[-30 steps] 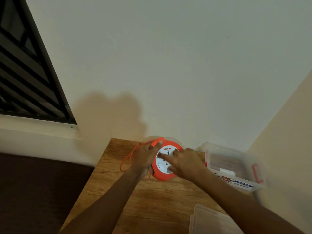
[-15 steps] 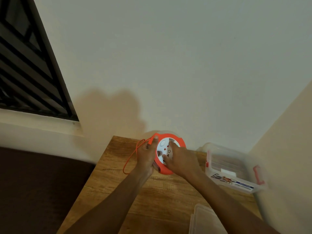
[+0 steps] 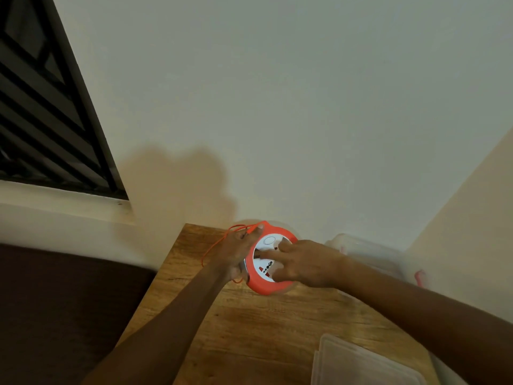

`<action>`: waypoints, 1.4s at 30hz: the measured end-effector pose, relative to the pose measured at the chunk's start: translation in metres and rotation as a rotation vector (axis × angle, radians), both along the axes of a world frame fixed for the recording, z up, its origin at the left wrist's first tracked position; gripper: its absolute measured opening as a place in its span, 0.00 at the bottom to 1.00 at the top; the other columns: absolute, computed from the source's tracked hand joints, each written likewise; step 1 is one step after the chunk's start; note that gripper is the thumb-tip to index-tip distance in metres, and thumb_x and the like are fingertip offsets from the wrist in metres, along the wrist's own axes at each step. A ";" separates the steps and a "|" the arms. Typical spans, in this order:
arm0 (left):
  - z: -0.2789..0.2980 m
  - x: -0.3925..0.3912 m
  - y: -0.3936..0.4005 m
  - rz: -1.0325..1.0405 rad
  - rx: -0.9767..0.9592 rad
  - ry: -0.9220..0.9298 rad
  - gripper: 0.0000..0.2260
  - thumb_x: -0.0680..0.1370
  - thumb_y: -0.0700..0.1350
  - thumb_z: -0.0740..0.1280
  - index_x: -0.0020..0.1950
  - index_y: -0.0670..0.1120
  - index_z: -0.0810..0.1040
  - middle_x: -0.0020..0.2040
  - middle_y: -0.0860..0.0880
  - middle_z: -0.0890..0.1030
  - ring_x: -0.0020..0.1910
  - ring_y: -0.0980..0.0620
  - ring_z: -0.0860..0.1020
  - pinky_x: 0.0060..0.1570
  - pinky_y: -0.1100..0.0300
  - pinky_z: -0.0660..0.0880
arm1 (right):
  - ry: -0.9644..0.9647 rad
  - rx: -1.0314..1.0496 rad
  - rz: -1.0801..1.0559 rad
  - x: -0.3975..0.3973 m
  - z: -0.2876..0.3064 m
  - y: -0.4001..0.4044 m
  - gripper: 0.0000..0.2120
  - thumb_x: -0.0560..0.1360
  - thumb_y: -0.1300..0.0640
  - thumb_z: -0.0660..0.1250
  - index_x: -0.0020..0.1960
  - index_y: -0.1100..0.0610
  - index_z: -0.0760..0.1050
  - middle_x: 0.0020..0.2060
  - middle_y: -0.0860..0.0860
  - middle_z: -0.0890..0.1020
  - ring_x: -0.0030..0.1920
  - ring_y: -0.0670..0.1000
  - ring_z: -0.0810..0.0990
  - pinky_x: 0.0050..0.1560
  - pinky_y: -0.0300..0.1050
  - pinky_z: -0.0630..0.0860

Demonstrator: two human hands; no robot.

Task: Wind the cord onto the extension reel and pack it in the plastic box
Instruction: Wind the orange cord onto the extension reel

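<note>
A round orange extension reel [image 3: 262, 286] with a white socket face stands tilted at the far middle of the wooden table [image 3: 249, 329]. My left hand [image 3: 237, 252] grips its left rim. A thin orange cord [image 3: 213, 245] loops out to the left of that hand. My right hand [image 3: 308, 263] lies on the white face, fingers spread on the centre part. The clear plastic box [image 3: 369, 250] with a red latch stands to the right, partly hidden by my right forearm.
A clear plastic lid [image 3: 361, 362] lies at the table's near right corner. A pale wall rises behind the table and on the right. A dark window grille [image 3: 41, 107] is at the upper left, and a dark surface [image 3: 55, 315] lies left of the table.
The white face of the reel has turned under my right hand, and the socket holes now sit lower. The loose cord loop at the left looks shorter. My left hand keeps its grip.
</note>
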State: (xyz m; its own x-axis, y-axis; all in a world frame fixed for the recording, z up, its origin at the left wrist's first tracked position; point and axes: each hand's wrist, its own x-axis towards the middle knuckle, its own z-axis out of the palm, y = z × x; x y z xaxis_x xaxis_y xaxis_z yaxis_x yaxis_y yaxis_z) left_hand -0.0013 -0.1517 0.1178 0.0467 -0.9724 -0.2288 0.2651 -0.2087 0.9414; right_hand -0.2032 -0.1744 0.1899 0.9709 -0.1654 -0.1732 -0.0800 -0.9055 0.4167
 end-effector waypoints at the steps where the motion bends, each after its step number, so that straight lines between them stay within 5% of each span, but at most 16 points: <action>1: 0.000 0.001 0.000 -0.029 -0.008 -0.006 0.24 0.75 0.62 0.75 0.62 0.46 0.85 0.57 0.38 0.88 0.54 0.33 0.87 0.51 0.37 0.84 | 0.046 -0.035 0.027 0.001 0.001 0.002 0.16 0.72 0.62 0.73 0.56 0.48 0.77 0.73 0.56 0.66 0.55 0.60 0.77 0.39 0.51 0.80; 6: -0.003 0.006 -0.005 -0.145 0.035 -0.060 0.26 0.66 0.68 0.79 0.56 0.53 0.88 0.56 0.42 0.89 0.51 0.37 0.88 0.47 0.45 0.85 | 0.204 -0.084 -0.034 0.006 0.013 0.009 0.18 0.79 0.60 0.64 0.66 0.43 0.74 0.79 0.52 0.52 0.64 0.61 0.71 0.50 0.55 0.79; 11: -0.004 0.008 -0.011 -0.184 0.050 -0.080 0.29 0.64 0.70 0.79 0.56 0.52 0.88 0.55 0.43 0.89 0.51 0.39 0.89 0.46 0.46 0.85 | 0.286 -0.225 -0.051 0.015 0.009 0.019 0.23 0.77 0.53 0.71 0.70 0.43 0.71 0.78 0.57 0.56 0.68 0.65 0.68 0.62 0.61 0.72; 16: 0.011 0.012 -0.022 -0.246 0.116 -0.176 0.22 0.81 0.62 0.69 0.65 0.47 0.82 0.57 0.40 0.88 0.57 0.35 0.86 0.63 0.38 0.81 | 0.325 -0.299 -0.039 0.024 0.020 0.020 0.27 0.76 0.50 0.72 0.72 0.43 0.68 0.75 0.59 0.62 0.65 0.64 0.70 0.66 0.61 0.69; 22: 0.032 0.014 -0.032 -0.452 0.180 -0.342 0.13 0.79 0.58 0.71 0.52 0.49 0.85 0.43 0.47 0.89 0.36 0.50 0.87 0.38 0.57 0.85 | 0.356 -0.308 0.048 0.036 0.023 0.024 0.26 0.78 0.50 0.67 0.73 0.36 0.62 0.64 0.59 0.72 0.60 0.63 0.74 0.63 0.62 0.67; 28: 0.029 0.011 -0.033 -0.401 0.200 -0.341 0.17 0.79 0.57 0.73 0.58 0.45 0.84 0.45 0.44 0.89 0.37 0.48 0.87 0.40 0.56 0.85 | 0.289 -0.332 0.132 0.031 0.017 0.010 0.28 0.74 0.54 0.72 0.70 0.42 0.66 0.57 0.58 0.80 0.55 0.60 0.79 0.61 0.62 0.69; 31: 0.019 0.008 -0.030 -0.187 0.144 -0.133 0.18 0.79 0.57 0.74 0.60 0.44 0.84 0.49 0.40 0.89 0.41 0.44 0.88 0.43 0.51 0.85 | 0.064 -0.147 -0.171 0.026 0.014 -0.006 0.29 0.74 0.48 0.70 0.72 0.44 0.65 0.56 0.52 0.83 0.55 0.57 0.81 0.61 0.55 0.71; 34: 0.014 -0.008 -0.030 0.158 0.049 0.097 0.14 0.79 0.54 0.74 0.56 0.44 0.85 0.45 0.44 0.90 0.40 0.46 0.89 0.35 0.54 0.84 | -0.244 0.029 -0.585 0.030 0.010 -0.017 0.31 0.72 0.42 0.67 0.73 0.42 0.64 0.58 0.50 0.82 0.55 0.56 0.81 0.56 0.50 0.73; 38: 0.013 -0.036 -0.029 0.428 -0.096 -0.051 0.09 0.79 0.57 0.74 0.38 0.60 0.87 0.39 0.52 0.89 0.43 0.49 0.88 0.40 0.54 0.85 | -0.844 0.658 -1.134 0.042 -0.004 -0.014 0.32 0.70 0.39 0.69 0.71 0.46 0.69 0.65 0.49 0.78 0.60 0.55 0.79 0.55 0.48 0.77; 40: 0.006 -0.036 -0.023 0.433 -0.125 -0.132 0.08 0.79 0.57 0.74 0.41 0.60 0.87 0.44 0.48 0.89 0.48 0.43 0.88 0.48 0.46 0.86 | -1.034 1.073 -1.294 0.043 -0.013 -0.012 0.35 0.70 0.41 0.72 0.74 0.51 0.68 0.69 0.52 0.75 0.60 0.55 0.79 0.53 0.49 0.80; 42: 0.002 -0.030 -0.014 0.385 -0.088 -0.017 0.08 0.79 0.56 0.74 0.50 0.53 0.87 0.45 0.47 0.90 0.45 0.42 0.89 0.41 0.46 0.86 | -1.078 1.199 -1.334 0.040 -0.022 -0.007 0.33 0.73 0.42 0.71 0.74 0.52 0.68 0.71 0.52 0.73 0.59 0.55 0.79 0.49 0.46 0.81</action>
